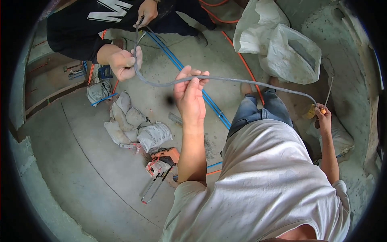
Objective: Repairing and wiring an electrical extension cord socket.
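Observation:
A grey cable (238, 80) runs across the view, sagging between a co-worker's hands and mine. My left hand (191, 90) pinches it between thumb and fingers near the middle. At the far right, my right hand (323, 115) is closed around the cable's end. That hand also has a screwdriver-like tool (329, 89) with a thin shaft pointing up and a yellow-orange handle; the fingers partly hide how both are held. On the left, a co-worker's lower hand (122, 63) and upper hand (148, 13) grip the cable, which bends upward between them.
Blue pipes (174, 60) and an orange-red conduit (244, 62) cross the concrete floor. Large white sacks (278, 48) stand at the upper right. Filled bags (154, 136), an orange case (167, 155) and a metal-framed tool (155, 187) lie left of my arm. A rough wall edges the right.

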`<state>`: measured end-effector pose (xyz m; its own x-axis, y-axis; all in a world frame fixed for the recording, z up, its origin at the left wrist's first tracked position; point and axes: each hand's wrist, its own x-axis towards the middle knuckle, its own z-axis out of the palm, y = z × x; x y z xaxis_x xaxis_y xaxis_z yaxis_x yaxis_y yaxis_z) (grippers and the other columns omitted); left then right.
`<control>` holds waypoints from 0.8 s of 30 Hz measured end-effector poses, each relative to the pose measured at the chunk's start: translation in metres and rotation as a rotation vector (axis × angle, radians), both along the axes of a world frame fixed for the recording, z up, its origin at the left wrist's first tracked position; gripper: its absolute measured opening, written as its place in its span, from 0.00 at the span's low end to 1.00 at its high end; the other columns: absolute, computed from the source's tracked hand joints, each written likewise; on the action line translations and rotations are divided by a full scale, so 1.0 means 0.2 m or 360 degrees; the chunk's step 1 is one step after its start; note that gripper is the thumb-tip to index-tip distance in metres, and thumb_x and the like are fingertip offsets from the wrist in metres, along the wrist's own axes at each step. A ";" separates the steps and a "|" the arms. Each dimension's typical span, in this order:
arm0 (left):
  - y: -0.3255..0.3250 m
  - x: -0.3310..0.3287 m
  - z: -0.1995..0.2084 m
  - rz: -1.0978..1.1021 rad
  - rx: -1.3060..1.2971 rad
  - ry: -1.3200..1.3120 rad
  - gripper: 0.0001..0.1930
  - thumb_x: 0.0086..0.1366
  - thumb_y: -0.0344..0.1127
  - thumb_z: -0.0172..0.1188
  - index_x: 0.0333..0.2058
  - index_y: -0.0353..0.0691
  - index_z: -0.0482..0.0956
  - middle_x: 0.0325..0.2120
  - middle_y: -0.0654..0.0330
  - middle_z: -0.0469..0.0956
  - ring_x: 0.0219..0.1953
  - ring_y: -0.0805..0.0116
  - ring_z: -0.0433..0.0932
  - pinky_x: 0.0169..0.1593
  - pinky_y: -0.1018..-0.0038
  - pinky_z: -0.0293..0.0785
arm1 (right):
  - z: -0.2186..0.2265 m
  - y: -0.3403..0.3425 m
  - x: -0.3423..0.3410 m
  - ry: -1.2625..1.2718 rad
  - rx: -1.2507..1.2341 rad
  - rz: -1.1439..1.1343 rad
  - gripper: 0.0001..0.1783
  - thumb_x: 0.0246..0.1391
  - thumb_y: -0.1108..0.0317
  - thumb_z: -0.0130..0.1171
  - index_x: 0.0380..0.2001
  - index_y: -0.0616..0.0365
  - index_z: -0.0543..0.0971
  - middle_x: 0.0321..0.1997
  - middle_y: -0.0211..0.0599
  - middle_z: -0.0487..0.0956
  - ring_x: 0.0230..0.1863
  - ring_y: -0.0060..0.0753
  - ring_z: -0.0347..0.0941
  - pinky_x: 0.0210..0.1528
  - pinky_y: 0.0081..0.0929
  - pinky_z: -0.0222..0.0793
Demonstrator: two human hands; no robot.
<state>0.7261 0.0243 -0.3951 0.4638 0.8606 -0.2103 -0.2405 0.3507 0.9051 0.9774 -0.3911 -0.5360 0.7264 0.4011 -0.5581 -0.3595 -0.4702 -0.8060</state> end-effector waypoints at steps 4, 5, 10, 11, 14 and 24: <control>0.03 -0.12 0.00 -0.0093 0.0197 -0.0095 0.14 0.67 0.28 0.51 0.50 0.34 0.68 0.35 0.56 0.76 0.38 0.60 0.78 0.45 0.60 0.75 | -0.06 -0.08 0.01 0.0054 -0.0031 -0.0044 0.09 0.57 0.66 0.61 0.38 0.57 0.79 0.27 0.17 0.72 0.25 0.09 0.62 0.28 0.12 0.57; 0.05 -0.14 0.01 -0.0084 0.0186 -0.0090 0.14 0.67 0.28 0.51 0.50 0.34 0.68 0.35 0.56 0.76 0.38 0.60 0.78 0.45 0.60 0.75 | -0.09 -0.11 0.02 0.0066 -0.0027 -0.0146 0.09 0.56 0.65 0.61 0.38 0.57 0.79 0.27 0.16 0.72 0.26 0.09 0.62 0.28 0.12 0.57; 0.08 -0.15 0.06 0.0020 0.0028 0.0031 0.14 0.69 0.29 0.45 0.51 0.32 0.66 0.31 0.56 0.75 0.30 0.65 0.75 0.44 0.58 0.77 | -0.23 -0.23 0.07 -0.0007 -0.0084 -0.0218 0.10 0.56 0.63 0.62 0.39 0.56 0.80 0.29 0.16 0.73 0.27 0.09 0.62 0.29 0.11 0.56; 0.07 -0.14 0.06 0.0025 0.0021 0.0037 0.14 0.69 0.29 0.45 0.51 0.32 0.66 0.31 0.56 0.75 0.30 0.65 0.75 0.44 0.58 0.77 | -0.23 -0.25 0.07 -0.0028 -0.0092 -0.0252 0.12 0.56 0.62 0.62 0.40 0.56 0.80 0.29 0.17 0.74 0.27 0.10 0.63 0.30 0.12 0.58; 0.04 -0.12 0.04 0.0065 -0.0056 0.0048 0.15 0.71 0.31 0.43 0.52 0.31 0.66 0.31 0.57 0.75 0.30 0.65 0.74 0.43 0.58 0.77 | -0.25 -0.29 0.08 -0.0020 -0.0114 -0.0356 0.13 0.56 0.62 0.63 0.41 0.57 0.79 0.30 0.19 0.74 0.28 0.11 0.65 0.31 0.13 0.60; 0.07 -0.06 -0.05 -0.0050 -0.0201 0.0019 0.15 0.72 0.34 0.40 0.54 0.38 0.66 0.28 0.60 0.72 0.27 0.67 0.72 0.41 0.58 0.76 | -0.30 -0.39 0.07 -0.0039 -0.0175 -0.0463 0.15 0.56 0.59 0.62 0.43 0.53 0.80 0.34 0.19 0.77 0.32 0.11 0.67 0.33 0.15 0.60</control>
<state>0.7133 0.0389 -0.4048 0.4871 0.8119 -0.3218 -0.2171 0.4695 0.8558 0.9921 -0.4684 -0.5968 0.8157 0.1126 -0.5674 -0.4729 -0.4352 -0.7662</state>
